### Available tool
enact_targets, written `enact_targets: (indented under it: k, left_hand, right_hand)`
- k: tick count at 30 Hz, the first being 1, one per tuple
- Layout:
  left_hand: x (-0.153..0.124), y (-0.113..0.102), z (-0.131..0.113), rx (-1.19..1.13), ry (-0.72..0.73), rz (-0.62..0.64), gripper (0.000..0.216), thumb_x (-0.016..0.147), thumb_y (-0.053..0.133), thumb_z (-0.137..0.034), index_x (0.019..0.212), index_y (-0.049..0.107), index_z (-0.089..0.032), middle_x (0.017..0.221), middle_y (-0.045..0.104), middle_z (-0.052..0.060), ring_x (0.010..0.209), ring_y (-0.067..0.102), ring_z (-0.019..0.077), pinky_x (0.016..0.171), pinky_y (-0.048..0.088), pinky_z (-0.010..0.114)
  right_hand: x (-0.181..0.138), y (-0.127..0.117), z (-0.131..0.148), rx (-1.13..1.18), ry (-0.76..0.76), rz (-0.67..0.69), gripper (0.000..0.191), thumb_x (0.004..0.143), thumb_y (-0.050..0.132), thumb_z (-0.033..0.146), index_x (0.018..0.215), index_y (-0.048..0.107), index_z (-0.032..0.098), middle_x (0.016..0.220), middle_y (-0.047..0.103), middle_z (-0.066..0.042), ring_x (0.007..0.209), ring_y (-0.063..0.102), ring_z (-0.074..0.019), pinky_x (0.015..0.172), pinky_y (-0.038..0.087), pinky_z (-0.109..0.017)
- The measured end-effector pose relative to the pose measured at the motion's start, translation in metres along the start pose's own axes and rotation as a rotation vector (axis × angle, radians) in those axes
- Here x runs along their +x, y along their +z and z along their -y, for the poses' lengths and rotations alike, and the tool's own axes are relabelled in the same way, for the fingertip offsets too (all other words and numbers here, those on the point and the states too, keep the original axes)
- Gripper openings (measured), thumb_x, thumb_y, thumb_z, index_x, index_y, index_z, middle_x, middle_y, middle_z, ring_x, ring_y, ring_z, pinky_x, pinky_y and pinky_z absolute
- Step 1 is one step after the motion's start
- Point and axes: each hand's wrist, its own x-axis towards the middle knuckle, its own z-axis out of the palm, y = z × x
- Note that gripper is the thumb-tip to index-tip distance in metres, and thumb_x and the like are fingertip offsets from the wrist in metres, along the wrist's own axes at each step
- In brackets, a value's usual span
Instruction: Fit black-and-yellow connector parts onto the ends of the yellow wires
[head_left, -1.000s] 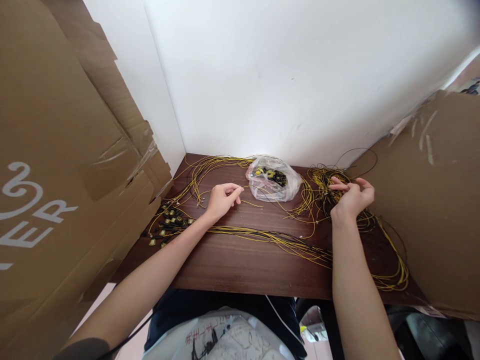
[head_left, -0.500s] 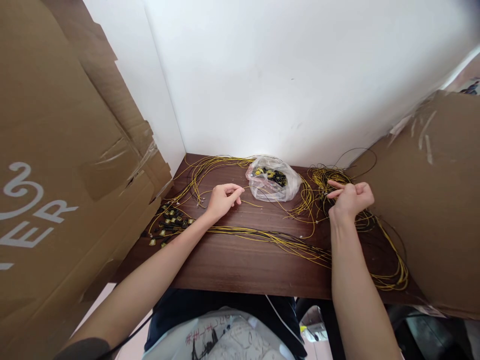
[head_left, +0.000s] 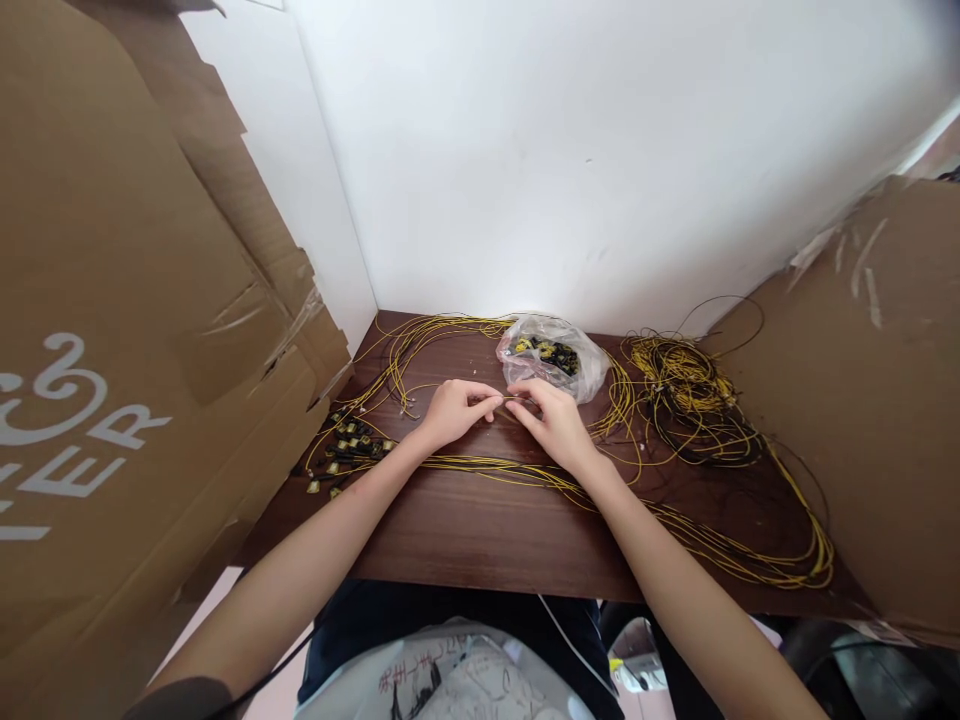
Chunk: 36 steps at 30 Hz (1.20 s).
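Just in front of the plastic bag, my two hands meet over the middle of the table. Thumb and fingers of my left hand [head_left: 459, 412] pinch a thin yellow wire [head_left: 517, 400]. My right hand [head_left: 553, 420] pinches the same strand a short way to the right, its fingertips nearly touching those of the left. What sits at the wire's end is too small to make out. Behind my right hand stands the clear plastic bag [head_left: 592, 370], holding small black and yellow parts [head_left: 551, 352]. Below my wrists a bundle of yellow and black wires [head_left: 525, 466] runs across the table.
Black connectors with yellowish ends [head_left: 349, 450] lie at the left on the brown table [head_left: 480, 540]. A tangled wire pile [head_left: 682, 390] is at the right. Cardboard walls [head_left: 150, 300] flank the left and right [head_left: 862, 400]; a white wall [head_left: 562, 180] closes the back.
My right hand has come from the wire pile at the right to the middle, beside my left hand, and now pinches the wire. My left hand has barely moved.
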Motion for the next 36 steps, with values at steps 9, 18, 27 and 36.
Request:
enact_targets:
  k: [9,18,27,36]
  left_hand:
    - [0.002,0.001,0.006,-0.133,-0.030,-0.057,0.026,0.078,0.056,-0.035,0.082,0.071,-0.014,0.067,0.069,0.004,0.056,0.056,0.0122,0.053,0.039,0.021]
    - [0.004,0.003,0.011,-0.170,-0.075,-0.143,0.021,0.075,0.059,-0.030,0.083,0.069,-0.013,0.072,0.069,0.005,0.062,0.060,0.0143,0.059,0.044,0.023]
    - [0.004,0.004,0.012,-0.142,-0.054,-0.150,0.020,0.077,0.055,-0.028,0.084,0.066,-0.014,0.076,0.069,0.005,0.068,0.060,0.0145,0.064,0.044,0.024]
    - [0.003,0.004,0.009,-0.186,-0.009,-0.107,0.021,0.078,0.056,-0.030,0.087,0.066,-0.014,0.080,0.069,0.005,0.070,0.060,0.0146,0.064,0.044,0.024]
  right_hand:
    - [-0.002,0.001,-0.002,-0.046,0.072,-0.164,0.012,0.085,0.054,0.022,0.077,0.060,0.017,0.073,0.060,-0.002,0.062,0.050,-0.0126,0.059,0.039,-0.025]
    - [-0.002,0.000,-0.006,0.003,0.151,-0.260,0.012,0.083,0.055,0.022,0.074,0.061,0.017,0.070,0.060,-0.001,0.059,0.050,-0.0117,0.056,0.039,-0.024]
    - [-0.004,0.001,-0.006,-0.012,0.134,-0.196,0.012,0.084,0.054,0.024,0.081,0.063,0.017,0.078,0.063,-0.002,0.059,0.052,-0.0117,0.060,0.041,-0.025]
    - [-0.005,0.002,-0.006,-0.043,0.072,-0.063,0.020,0.087,0.050,0.030,0.090,0.067,0.020,0.082,0.064,-0.004,0.065,0.056,-0.0143,0.060,0.042,-0.026]
